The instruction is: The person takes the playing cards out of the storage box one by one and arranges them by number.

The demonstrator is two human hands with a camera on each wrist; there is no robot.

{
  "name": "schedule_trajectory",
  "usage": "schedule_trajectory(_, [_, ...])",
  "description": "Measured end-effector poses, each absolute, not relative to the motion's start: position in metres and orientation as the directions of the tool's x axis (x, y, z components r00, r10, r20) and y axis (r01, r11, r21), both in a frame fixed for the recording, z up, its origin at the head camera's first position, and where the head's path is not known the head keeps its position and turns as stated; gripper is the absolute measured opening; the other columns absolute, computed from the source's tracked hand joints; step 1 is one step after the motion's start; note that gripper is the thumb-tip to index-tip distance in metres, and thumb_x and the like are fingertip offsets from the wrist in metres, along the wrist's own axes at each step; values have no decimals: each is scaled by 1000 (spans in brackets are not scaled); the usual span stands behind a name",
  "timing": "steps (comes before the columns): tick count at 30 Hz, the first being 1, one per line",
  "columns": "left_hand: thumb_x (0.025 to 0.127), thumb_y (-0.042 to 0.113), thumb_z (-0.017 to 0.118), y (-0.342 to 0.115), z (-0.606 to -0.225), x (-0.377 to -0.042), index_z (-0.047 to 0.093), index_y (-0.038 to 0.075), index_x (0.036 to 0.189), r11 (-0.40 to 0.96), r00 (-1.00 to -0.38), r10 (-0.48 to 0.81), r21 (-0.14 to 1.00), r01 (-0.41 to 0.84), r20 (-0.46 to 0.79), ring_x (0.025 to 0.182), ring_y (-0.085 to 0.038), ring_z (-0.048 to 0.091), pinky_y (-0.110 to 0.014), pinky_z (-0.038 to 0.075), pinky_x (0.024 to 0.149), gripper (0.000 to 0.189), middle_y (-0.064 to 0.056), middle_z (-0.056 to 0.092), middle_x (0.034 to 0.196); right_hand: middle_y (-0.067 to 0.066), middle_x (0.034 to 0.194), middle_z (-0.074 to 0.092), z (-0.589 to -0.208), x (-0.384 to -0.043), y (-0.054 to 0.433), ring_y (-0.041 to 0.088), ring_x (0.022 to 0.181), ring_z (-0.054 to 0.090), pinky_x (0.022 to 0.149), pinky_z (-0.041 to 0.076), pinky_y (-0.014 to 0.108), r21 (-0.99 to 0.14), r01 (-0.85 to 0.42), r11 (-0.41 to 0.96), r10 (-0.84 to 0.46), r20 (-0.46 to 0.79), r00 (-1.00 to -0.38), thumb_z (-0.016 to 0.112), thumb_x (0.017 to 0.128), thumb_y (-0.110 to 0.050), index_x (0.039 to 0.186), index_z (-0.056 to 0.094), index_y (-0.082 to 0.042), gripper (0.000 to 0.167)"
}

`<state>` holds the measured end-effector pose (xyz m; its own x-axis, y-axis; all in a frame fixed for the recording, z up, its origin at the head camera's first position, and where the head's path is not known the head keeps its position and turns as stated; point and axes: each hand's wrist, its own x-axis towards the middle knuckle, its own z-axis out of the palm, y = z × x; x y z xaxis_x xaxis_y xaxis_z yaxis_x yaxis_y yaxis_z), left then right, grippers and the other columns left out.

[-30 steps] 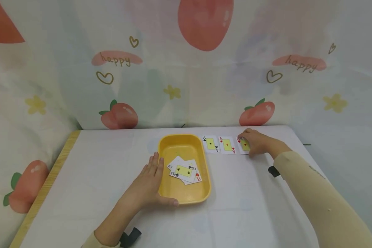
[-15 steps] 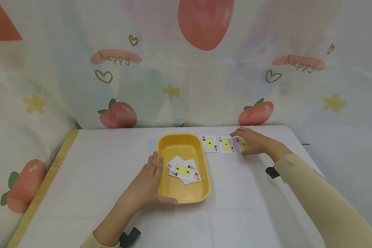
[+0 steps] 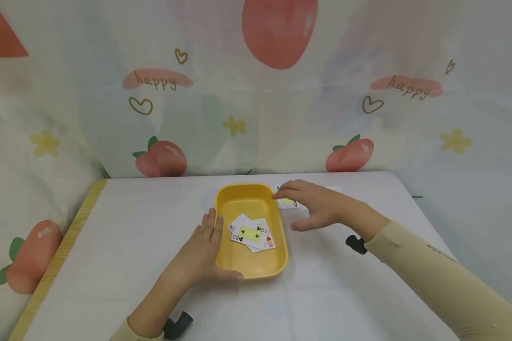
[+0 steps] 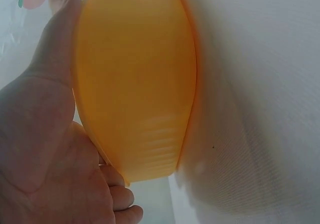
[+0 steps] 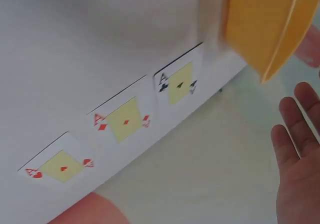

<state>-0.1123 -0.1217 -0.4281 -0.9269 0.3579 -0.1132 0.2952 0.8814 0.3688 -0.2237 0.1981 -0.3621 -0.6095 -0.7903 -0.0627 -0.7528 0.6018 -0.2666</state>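
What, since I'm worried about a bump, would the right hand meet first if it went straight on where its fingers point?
The right hand would probably meet the yellow, round-cornered plastic tray first, at its far right corner; the hand's height is unclear, so it might pass over.

You are facing a pale printed wall (image 3: 213,90), a big red fruit (image 3: 279,33) showing at twelve o'clock and "happy" lettering (image 3: 155,79) repeating at ten and two. At six, a white desk (image 3: 132,227) is spreading towards you, its wood-grain edge (image 3: 63,251) running from nine to eight.
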Motion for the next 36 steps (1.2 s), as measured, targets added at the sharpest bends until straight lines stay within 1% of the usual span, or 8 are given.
schedule_trajectory(4, [58, 86, 72, -123, -428, -113, 8, 0, 159, 880, -925, 363, 367, 302, -110, 154, -32, 0, -50, 17, 123, 147, -18, -8, 166, -1, 144, 49, -361, -213, 175, 19, 133, 45, 111, 41, 44, -240, -834, 497, -863, -40, -503, 73, 81, -32, 144, 51, -25, 68])
schedule_trajectory(6, [58, 86, 71, -123, -427, -113, 8, 0, 159, 879, -923, 368, 366, 306, -111, 154, -32, 0, -50, 17, 123, 146, -18, -9, 166, 0, 143, 49, -362, -209, 166, 19, 132, 46, 111, 42, 43, -235, -855, 462, -883, -33, -468, 72, 80, -31, 144, 51, -25, 67])
schedule_trajectory(9, [59, 87, 70, -123, -428, -114, 8, 0, 159, 877, -921, 376, 359, 318, -104, 154, -34, 1, -50, 17, 123, 146, -19, -8, 165, 0, 142, 50, -363, -206, 155, 17, 130, 47, 109, 43, 41, -231, -870, 435, -897, -32, -440, 72, 80, -32, 143, 52, -24, 67])
schedule_trajectory(14, [58, 87, 70, -124, -429, -113, 9, -1, 159, 877, -921, 378, 355, 324, -92, 154, -35, 2, -51, 17, 123, 146, -20, -7, 165, -1, 142, 50, -365, -204, 140, 15, 128, 48, 107, 44, 38, -200, -885, 419, -907, -58, -417, 73, 79, -34, 144, 51, -28, 70])
schedule_trajectory(18, [59, 87, 69, -124, -430, -113, 9, -1, 159, 875, -921, 380, 356, 328, -87, 154, -35, 2, -51, 18, 123, 146, -21, -6, 166, -2, 142, 50, -370, -204, 130, 16, 128, 47, 107, 43, 38, -146, -905, 400, -916, -84, -391, 74, 77, -31, 144, 51, -32, 70])
schedule_trajectory(25, [60, 88, 68, -124, -429, -113, 10, -2, 158, 869, -916, 396, 350, 350, -68, 153, -37, 4, -52, 19, 122, 145, -23, -4, 165, -1, 149, 48, -385, -204, 114, 19, 136, 45, 112, 41, 38, -108, -912, 396, -907, -204, -369, 71, 76, -26, 143, 53, -30, 69])
schedule_trajectory(32, [60, 87, 69, -125, -429, -113, 9, -1, 158, 866, -913, 401, 357, 351, -75, 154, -36, 3, -52, 19, 122, 144, -21, -7, 165, -3, 153, 46, -399, -200, 103, 21, 139, 45, 115, 38, 41, -102, -898, 428, -865, -333, -375, 71, 80, -33, 135, 62, -29, 56])
schedule_trajectory(36, [60, 86, 70, -125, -428, -113, 10, -1, 159, 865, -914, 397, 368, 342, -83, 154, -36, 3, -51, 18, 123, 144, -20, -7, 165, -2, 153, 47, -404, -197, 98, 23, 135, 50, 111, 42, 41, -65, -893, 446, -837, -385, -390, 69, 81, -36, 138, 61, -29, 58])
